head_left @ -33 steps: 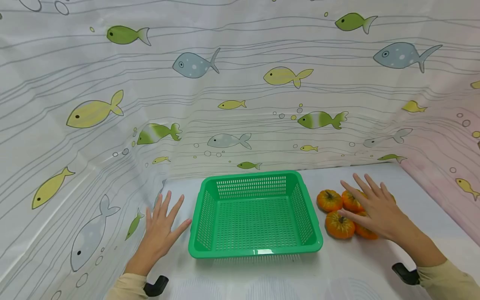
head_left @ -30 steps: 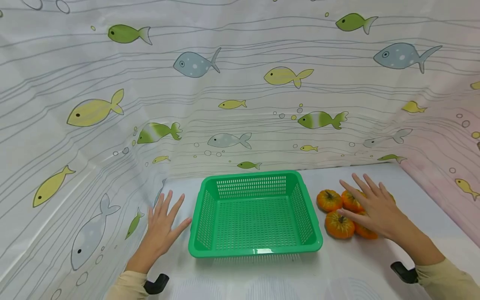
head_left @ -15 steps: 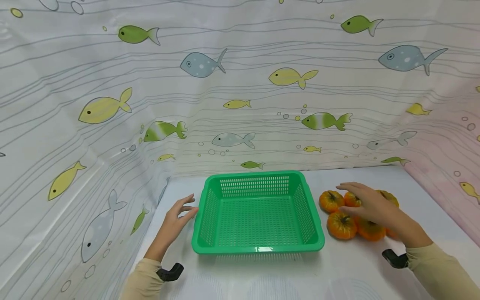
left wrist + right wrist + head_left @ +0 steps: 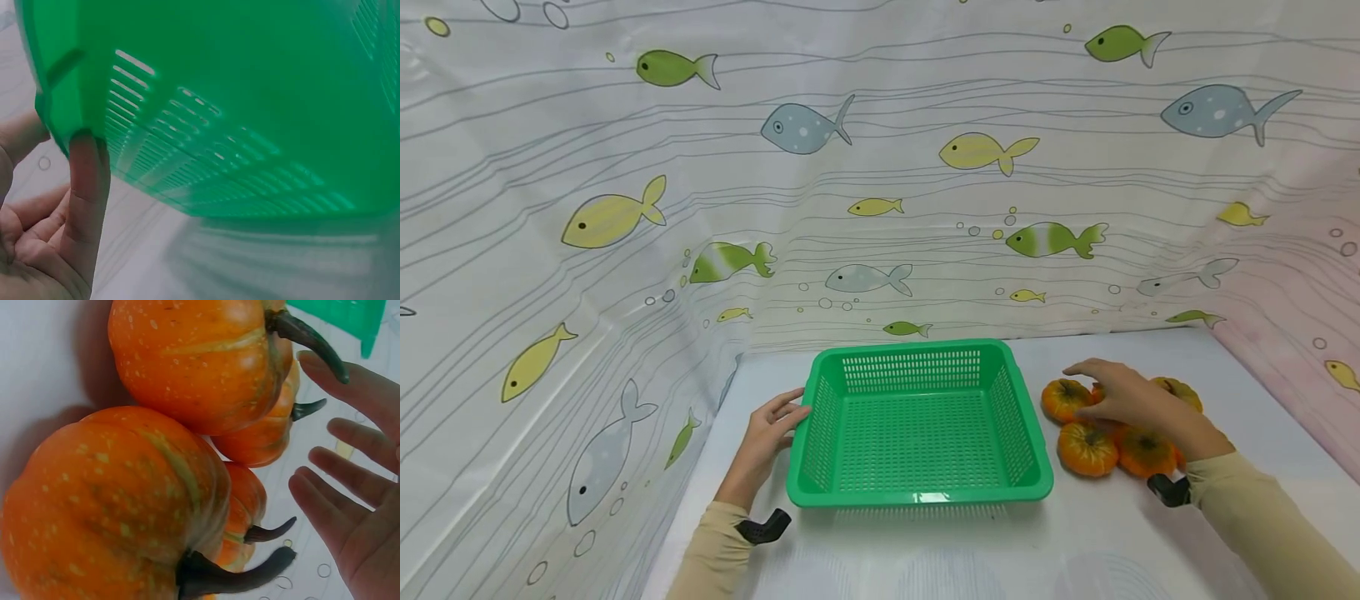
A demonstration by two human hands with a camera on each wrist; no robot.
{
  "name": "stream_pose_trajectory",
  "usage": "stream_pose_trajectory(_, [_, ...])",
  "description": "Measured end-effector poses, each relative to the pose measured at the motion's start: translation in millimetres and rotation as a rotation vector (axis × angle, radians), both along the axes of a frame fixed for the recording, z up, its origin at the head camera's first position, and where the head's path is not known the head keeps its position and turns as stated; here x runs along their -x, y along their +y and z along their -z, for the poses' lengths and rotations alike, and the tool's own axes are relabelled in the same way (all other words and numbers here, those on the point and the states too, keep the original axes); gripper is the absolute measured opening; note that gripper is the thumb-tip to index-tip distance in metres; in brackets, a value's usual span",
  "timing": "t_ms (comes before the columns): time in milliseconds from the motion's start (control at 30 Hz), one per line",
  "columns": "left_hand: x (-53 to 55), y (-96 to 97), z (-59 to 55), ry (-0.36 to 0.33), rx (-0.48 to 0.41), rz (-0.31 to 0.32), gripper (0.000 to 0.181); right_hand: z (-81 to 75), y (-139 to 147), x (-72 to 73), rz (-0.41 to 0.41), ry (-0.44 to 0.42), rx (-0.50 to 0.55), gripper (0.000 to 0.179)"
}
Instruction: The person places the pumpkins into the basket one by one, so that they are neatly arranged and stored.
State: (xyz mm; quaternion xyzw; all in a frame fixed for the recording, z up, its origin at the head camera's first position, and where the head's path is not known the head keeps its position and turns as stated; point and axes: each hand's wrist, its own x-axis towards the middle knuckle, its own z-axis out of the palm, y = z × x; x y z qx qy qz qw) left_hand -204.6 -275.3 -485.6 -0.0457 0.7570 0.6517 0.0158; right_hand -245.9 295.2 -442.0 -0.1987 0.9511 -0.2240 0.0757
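Note:
A green plastic basket (image 4: 917,497) with slotted walls stands in the middle of the white table. My left hand (image 4: 767,433) is at its left side, thumb and a finger pinching the rim; the left wrist view shows fingertips (image 4: 87,156) against the green wall (image 4: 250,75). To the right of the basket sits a cluster of small orange pumpkins (image 4: 1087,450) with dark curved stems. My right hand (image 4: 1131,400) hovers over them, fingers loosely bent and apart from the pumpkins (image 4: 119,500) in the right wrist view. It hides part of the cluster.
A white sheet printed with fish (image 4: 880,279) forms the back and side walls around the table (image 4: 880,567). A yellowish-green pumpkin (image 4: 1180,392) lies at the back right of the cluster. Black wrist mounts (image 4: 763,527) sit on both sleeves.
My left hand has moved right, from spread fingers beside the basket to its left rim. My right hand has gone from spread to loosely bent, shifting slightly left above the pumpkins.

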Motion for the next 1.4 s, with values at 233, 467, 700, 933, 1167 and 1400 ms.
stream_pose_trajectory(233, [3.1,2.8,4.4,-0.052,-0.084,0.002,0.06,10.6,0,7.4,-0.023,-0.015,-0.006,0.07])
stream_pose_trajectory(467, [3.7,1.9,7.8,-0.066,-0.15,0.012,0.058,15.0,-4,12.3,-0.006,-0.017,-0.012,0.072])
stream_pose_trajectory(700, [3.3,1.1,10.8,-0.082,-0.182,-0.001,0.058,15.4,-8,13.2,-0.007,-0.055,-0.041,0.073])
stream_pose_trajectory(933, [2.3,1.4,10.9,-0.067,-0.2,0.012,0.057,18.2,-11,17.0,0.002,-0.067,-0.058,0.073])
stream_pose_trajectory(1167, [3.1,1.2,10.2,-0.078,-0.218,0.008,0.057,18.4,-11,15.5,0.026,-0.057,-0.041,0.071])
stream_pose_trajectory(1400, [3.1,0.2,11.3,-0.064,-0.233,0.017,0.058,17.4,-13,16.2,0.03,-0.037,-0.031,0.07])
